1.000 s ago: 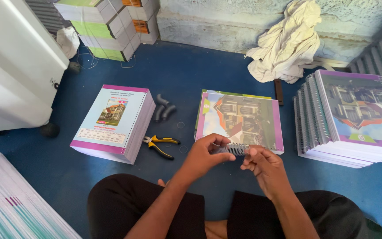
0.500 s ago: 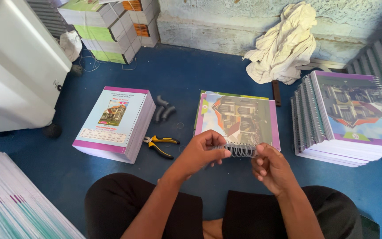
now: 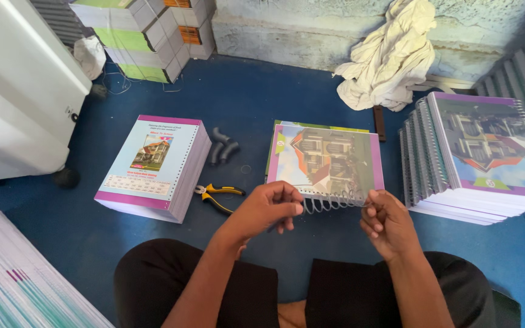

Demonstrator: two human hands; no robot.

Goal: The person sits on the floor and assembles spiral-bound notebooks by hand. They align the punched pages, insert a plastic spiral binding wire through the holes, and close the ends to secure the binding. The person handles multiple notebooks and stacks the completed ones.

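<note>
My left hand (image 3: 268, 209) and my right hand (image 3: 387, 222) each pinch an end of a metal spiral coil (image 3: 332, 201), stretched between them over the near edge of a booklet (image 3: 326, 158) with a house picture and purple border. The booklet lies flat on the blue floor (image 3: 262, 103) in front of my knees. Yellow-handled pliers (image 3: 217, 194) lie just left of my left hand.
A stack of unbound punched booklets (image 3: 153, 164) sits left. Spiral-bound booklets (image 3: 475, 158) are piled right. Grey coil pieces (image 3: 223, 146) lie beyond the pliers. A white cloth (image 3: 390, 54) rests against the wall, cartons (image 3: 147, 36) at the back, a white appliance (image 3: 13, 91) far left.
My hands have drawn apart, stretching the coil out longer. They have moved slightly toward the booklet's near edge.
</note>
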